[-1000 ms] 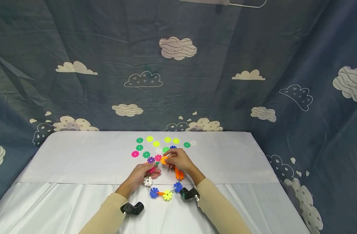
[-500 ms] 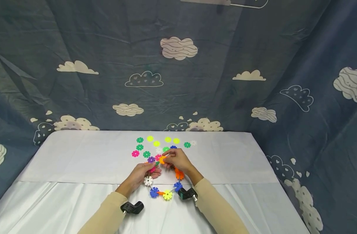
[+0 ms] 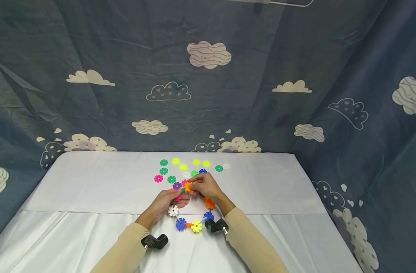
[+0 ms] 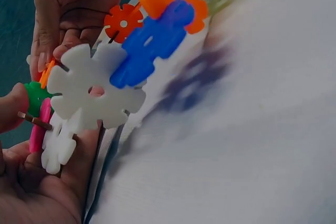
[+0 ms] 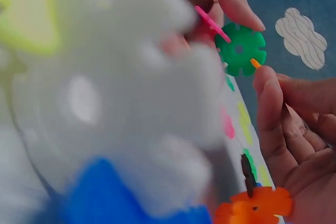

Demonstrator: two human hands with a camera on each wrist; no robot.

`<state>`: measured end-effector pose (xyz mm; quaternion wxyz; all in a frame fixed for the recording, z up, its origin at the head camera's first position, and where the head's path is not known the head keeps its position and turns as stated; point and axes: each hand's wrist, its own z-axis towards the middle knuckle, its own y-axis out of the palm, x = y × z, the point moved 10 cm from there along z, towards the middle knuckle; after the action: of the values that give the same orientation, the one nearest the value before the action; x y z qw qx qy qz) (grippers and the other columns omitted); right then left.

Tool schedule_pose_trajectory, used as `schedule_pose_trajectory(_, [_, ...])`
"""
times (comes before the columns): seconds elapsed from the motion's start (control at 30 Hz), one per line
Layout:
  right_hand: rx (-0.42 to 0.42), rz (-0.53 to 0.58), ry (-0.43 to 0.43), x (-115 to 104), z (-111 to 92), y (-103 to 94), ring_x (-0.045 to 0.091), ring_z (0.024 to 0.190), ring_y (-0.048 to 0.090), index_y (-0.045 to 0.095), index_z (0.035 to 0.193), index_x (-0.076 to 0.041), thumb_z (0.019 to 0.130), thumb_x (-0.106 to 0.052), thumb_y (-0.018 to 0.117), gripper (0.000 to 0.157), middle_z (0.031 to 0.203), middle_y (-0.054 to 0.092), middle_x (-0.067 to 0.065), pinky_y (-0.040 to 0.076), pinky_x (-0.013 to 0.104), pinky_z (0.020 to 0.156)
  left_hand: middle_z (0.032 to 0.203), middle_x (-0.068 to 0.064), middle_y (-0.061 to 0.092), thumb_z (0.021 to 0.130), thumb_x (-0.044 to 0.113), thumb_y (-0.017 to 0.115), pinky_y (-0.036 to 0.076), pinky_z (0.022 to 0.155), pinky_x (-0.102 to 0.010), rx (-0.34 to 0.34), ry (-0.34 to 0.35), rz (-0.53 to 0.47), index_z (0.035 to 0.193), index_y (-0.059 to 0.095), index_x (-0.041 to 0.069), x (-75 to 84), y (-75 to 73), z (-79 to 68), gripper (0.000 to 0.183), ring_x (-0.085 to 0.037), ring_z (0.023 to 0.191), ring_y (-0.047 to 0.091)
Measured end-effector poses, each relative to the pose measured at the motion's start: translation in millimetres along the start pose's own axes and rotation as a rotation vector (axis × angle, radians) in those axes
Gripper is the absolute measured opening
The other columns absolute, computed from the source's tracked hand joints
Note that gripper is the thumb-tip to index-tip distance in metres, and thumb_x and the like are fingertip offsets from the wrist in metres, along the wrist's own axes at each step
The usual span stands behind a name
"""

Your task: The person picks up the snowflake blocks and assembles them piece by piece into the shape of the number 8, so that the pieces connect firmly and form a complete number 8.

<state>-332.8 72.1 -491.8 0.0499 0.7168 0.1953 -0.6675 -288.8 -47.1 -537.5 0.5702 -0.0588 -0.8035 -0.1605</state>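
Flower-shaped interlocking discs form a curved chain between the two hands. My left hand holds one end, its thumb on a green disc joined to a pink disc. Between thumb and fingers, my right hand pinches an orange disc. That disc's edge meets the green one in the right wrist view; how deep it sits in a slot I cannot tell. Lower in the loop hang a white disc, a blue disc and a yellow disc. Fingers hide parts of the chain.
Loose discs lie beyond the hands on the white-covered table, among them a pink disc, a purple disc and several green and yellow ones. A dark cloud-patterned curtain hangs behind the table.
My right hand has shifted slightly left with the orange disc, bringing it closer to the left hand's end of the chain. The left hand stays nearly in place.
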Motion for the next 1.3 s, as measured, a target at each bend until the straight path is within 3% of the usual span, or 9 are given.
schedule_pose_trajectory(0.3, [0.004, -0.022, 0.003, -1, -1, 4.1, 0.012, 0.054, 0.061, 0.066, 0.105, 0.013, 0.085, 0.011, 0.063, 0.020, 0.079, 0.069, 0.022, 0.059, 0.031, 0.057, 0.110, -0.026, 0.066, 0.105, 0.012, 0.038, 0.056, 0.085, -0.027, -0.011, 0.006, 0.012, 0.126, 0.047, -0.020, -2.0, 0.0, 1.6, 0.039, -0.018, 0.093, 0.069])
schedule_pose_trajectory(0.47, [0.002, -0.085, 0.001, -6, -1, 5.6, 0.011, 0.055, 0.061, 0.066, 0.105, 0.012, 0.085, 0.010, 0.063, 0.020, 0.077, 0.069, 0.017, 0.059, 0.034, 0.059, 0.107, -0.026, 0.067, 0.105, 0.012, 0.039, 0.056, 0.082, -0.026, -0.005, 0.027, 0.014, 0.122, 0.050, -0.021, 0.3, -0.2, 3.4, 0.039, -0.018, 0.090, 0.070])
schedule_pose_trajectory(0.7, [-0.036, -0.152, -0.016, -11, -4, 8.0, 0.015, 0.056, 0.062, 0.069, 0.104, 0.008, 0.086, 0.006, 0.065, 0.019, 0.077, 0.067, 0.013, 0.059, 0.033, 0.060, 0.101, -0.017, 0.070, 0.104, 0.018, 0.044, 0.057, 0.082, -0.026, -0.038, 0.016, -0.018, 0.126, 0.046, -0.018, 0.4, 3.1, 0.1, 0.042, -0.016, 0.088, 0.070])
schedule_pose_trajectory(0.8, [-0.063, -0.192, -0.046, -15, -5, 13.3, 0.012, 0.057, 0.062, 0.072, 0.103, 0.004, 0.085, 0.003, 0.067, 0.018, 0.079, 0.064, 0.008, 0.058, 0.029, 0.057, 0.100, -0.016, 0.070, 0.104, 0.021, 0.044, 0.057, 0.083, -0.029, -0.024, -0.003, -0.066, 0.131, 0.043, -0.015, -0.1, 2.7, -0.9, 0.045, -0.020, 0.089, 0.070])
schedule_pose_trajectory(0.93, [-0.106, -0.219, -0.063, -15, -5, 15.3, 0.013, 0.060, 0.061, 0.072, 0.104, 0.003, 0.086, -0.003, 0.070, 0.019, 0.082, 0.063, 0.005, 0.057, 0.027, 0.058, 0.098, -0.019, 0.069, 0.103, 0.017, 0.044, 0.058, 0.081, -0.032, 0.054, -0.034, -0.109, 0.131, 0.044, -0.012, -4.1, -2.3, -1.6, 0.041, -0.025, 0.088, 0.070])
schedule_pose_trajectory(1.03, [-0.049, -0.229, -0.066, -13, 0, -7.1, 0.017, 0.064, 0.060, 0.070, 0.107, 0.003, 0.086, -0.006, 0.071, 0.023, 0.084, 0.062, 0.006, 0.055, 0.027, 0.059, 0.096, -0.021, 0.068, 0.102, 0.012, 0.045, 0.058, 0.078, -0.033, 0.105, -0.050, -0.110, 0.128, 0.046, -0.012, -5.8, -4.9, -0.8, 0.035, -0.028, 0.086, 0.071])
schedule_pose_trajectory(1.13, [0.108, -0.264, -0.040, -5, 7, -48.8, 0.019, 0.064, 0.055, 0.070, 0.108, 0.002, 0.086, -0.008, 0.072, 0.024, 0.083, 0.061, 0.008, 0.049, 0.024, 0.054, 0.095, -0.022, 0.068, 0.102, 0.011, 0.046, 0.059, 0.076, -0.034, 0.135, -0.057, -0.102, 0.126, 0.047, -0.012, -6.2, -6.8, 1.0, 0.034, -0.029, 0.084, 0.071])
schedule_pose_trajectory(1.23, [0.280, -0.355, 0.044, 11, 13, -92.5, 0.017, 0.063, 0.053, 0.070, 0.109, -0.002, 0.085, -0.010, 0.074, 0.026, 0.081, 0.061, 0.007, 0.043, 0.022, 0.051, 0.094, -0.023, 0.068, 0.102, 0.010, 0.046, 0.059, 0.075, -0.035, 0.146, -0.059, -0.099, 0.126, 0.047, -0.012, -5.9, -8.6, 1.7, 0.033, -0.031, 0.082, 0.071])
schedule_pose_trajectory(1.3, [0.347, -0.421, 0.110, 21, 16, -114.3, 0.017, 0.067, 0.053, 0.069, 0.112, -0.003, 0.085, -0.012, 0.074, 0.030, 0.084, 0.061, 0.008, 0.042, 0.022, 0.054, 0.095, -0.024, 0.068, 0.102, 0.010, 0.046, 0.059, 0.075, -0.035, 0.143, -0.053, -0.094, 0.125, 0.048, -0.013, -5.2, -8.8, 2.1, 0.032, -0.031, 0.082, 0.071])
